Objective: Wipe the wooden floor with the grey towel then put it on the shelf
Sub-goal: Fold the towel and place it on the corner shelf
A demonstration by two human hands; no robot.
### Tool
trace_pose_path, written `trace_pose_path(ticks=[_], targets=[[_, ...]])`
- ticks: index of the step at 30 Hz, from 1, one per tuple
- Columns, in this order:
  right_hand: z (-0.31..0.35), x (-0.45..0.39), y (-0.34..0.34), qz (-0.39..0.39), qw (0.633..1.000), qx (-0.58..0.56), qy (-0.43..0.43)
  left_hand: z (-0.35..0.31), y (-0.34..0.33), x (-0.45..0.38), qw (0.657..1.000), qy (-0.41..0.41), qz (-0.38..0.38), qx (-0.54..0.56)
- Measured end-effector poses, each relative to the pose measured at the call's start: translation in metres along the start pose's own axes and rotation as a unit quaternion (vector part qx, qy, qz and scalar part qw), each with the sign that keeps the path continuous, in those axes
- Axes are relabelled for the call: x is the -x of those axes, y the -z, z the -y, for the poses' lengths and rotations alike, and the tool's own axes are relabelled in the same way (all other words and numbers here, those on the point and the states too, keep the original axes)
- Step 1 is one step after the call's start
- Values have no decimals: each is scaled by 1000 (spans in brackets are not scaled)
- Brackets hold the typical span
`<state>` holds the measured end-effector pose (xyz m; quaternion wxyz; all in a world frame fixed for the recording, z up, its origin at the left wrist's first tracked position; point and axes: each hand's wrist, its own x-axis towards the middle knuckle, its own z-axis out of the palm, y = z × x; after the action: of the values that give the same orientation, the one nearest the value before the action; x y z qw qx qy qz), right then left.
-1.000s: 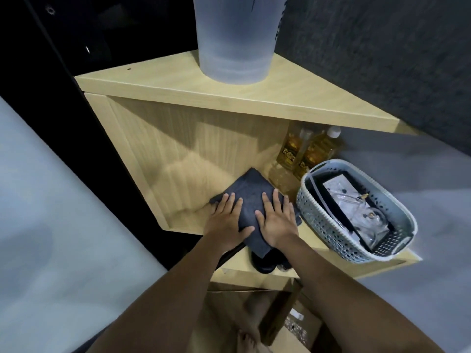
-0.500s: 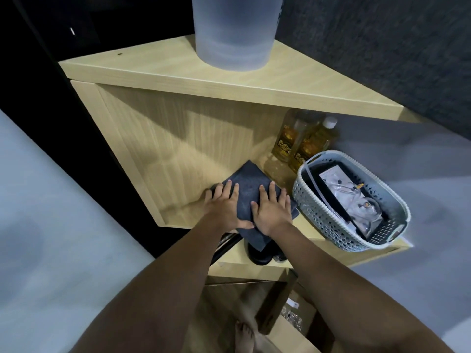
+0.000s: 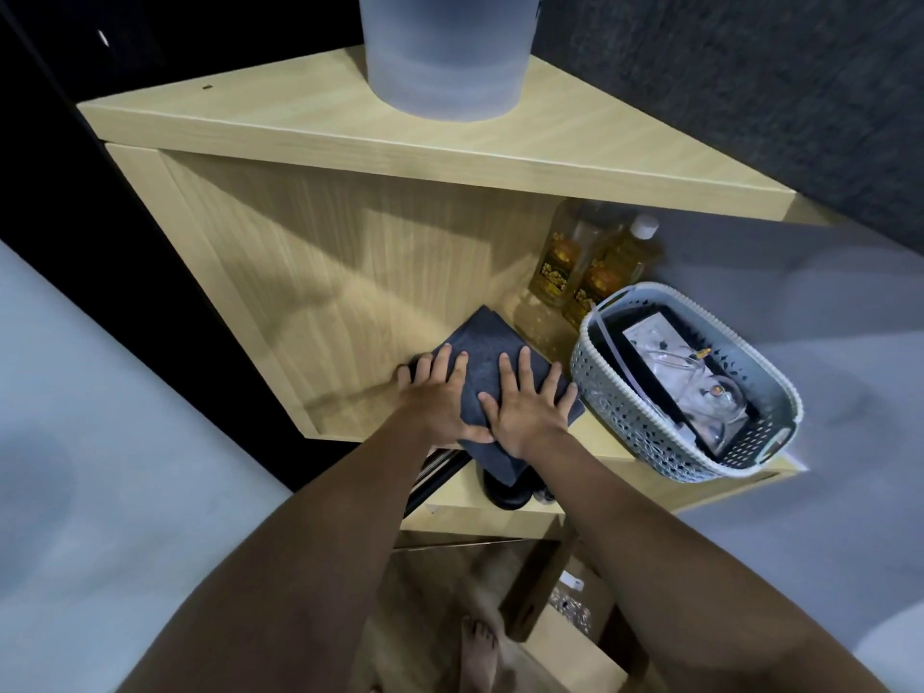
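Note:
The folded grey towel [image 3: 482,352] lies on the middle board of the light wooden corner shelf [image 3: 350,422], its near corner hanging over the front edge. My left hand [image 3: 436,398] rests flat on the towel's left side, fingers spread. My right hand [image 3: 526,408] presses flat on its right side, fingers apart too. Neither hand grips the cloth. The wooden floor [image 3: 450,592] shows far below, between my forearms.
A grey plastic basket [image 3: 625,422] with a packet inside stands right of the towel. Two amber bottles [image 3: 595,272] sit behind it. A frosted container [image 3: 445,57] stands on the top board. A black object [image 3: 505,495] sits on the lower board. My bare foot [image 3: 477,647] is below.
Both hands slid slightly further in over the towel and flattened on it. The towel stays in the same spot on the shelf.

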<state>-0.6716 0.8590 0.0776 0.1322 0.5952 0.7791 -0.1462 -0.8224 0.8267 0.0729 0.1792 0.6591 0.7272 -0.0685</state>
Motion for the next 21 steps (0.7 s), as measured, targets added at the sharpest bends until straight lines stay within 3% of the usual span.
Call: trace_pose_path(ticks=[14,21], targets=[[-16,2,-1,31,999,-40,13,0,-2,6,999,-2,20,38],[-17,5,-2,16,999,-24,25,-10,6,8,999,-9,10,-40]])
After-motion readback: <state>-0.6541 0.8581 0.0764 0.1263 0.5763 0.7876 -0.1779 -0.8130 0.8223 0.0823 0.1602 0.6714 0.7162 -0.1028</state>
